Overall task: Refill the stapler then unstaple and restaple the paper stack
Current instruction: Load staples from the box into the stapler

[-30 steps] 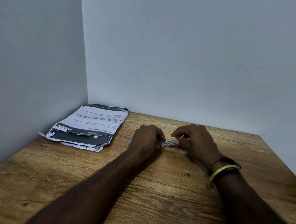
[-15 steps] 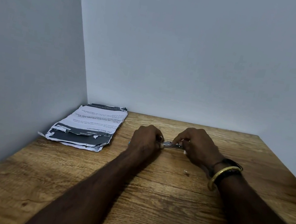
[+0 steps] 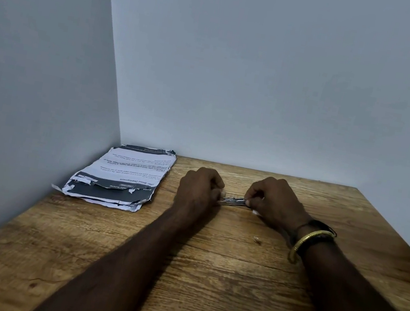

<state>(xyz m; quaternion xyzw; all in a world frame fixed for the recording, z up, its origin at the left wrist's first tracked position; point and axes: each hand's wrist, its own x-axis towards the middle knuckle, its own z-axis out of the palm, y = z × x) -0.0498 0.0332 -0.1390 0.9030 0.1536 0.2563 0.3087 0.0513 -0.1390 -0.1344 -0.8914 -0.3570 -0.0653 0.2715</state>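
Head view: two hands, left [image 3: 199,190], right [image 3: 275,203], one stapler [image 3: 233,201], one paper stack [image 3: 120,176].

Both hands low on the wooden table [image 3: 219,278] — left hand [image 3: 199,190] fisted, right hand [image 3: 275,203] pinching, a slim metal piece [image 3: 233,201] bridging them, probably the stapler's staple rail. Gold bangle [image 3: 308,243] on the right wrist. Far left, by the wall — the tattered paper stack [image 3: 120,176], lying flat.
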